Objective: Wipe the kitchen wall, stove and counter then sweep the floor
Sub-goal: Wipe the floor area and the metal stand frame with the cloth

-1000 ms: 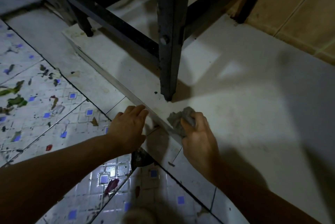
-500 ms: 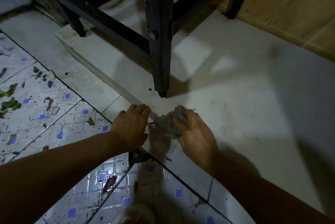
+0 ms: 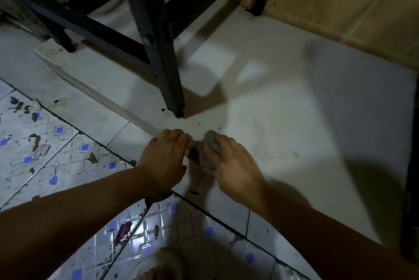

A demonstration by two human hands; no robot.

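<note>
Blue-dotted white floor tiles (image 3: 68, 143) littered with leaf scraps at nine o'clock, left hand (image 3: 162, 158) resting flat with relaxed fingers on raised white ledge (image 3: 272, 132), right hand (image 3: 235, 166) gripping crumpled grey rag (image 3: 209, 150) at centre, black metal frame leg (image 3: 158, 53) at twelve o'clock

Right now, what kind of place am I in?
Probably a home kitchen floor: patterned floor tiles littered with scraps, a raised white tiled step under a black frame leg, and a grey rag in your right hand.

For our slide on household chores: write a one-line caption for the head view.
Right hand grips a grey rag on the white step; left hand rests beside it.
</note>
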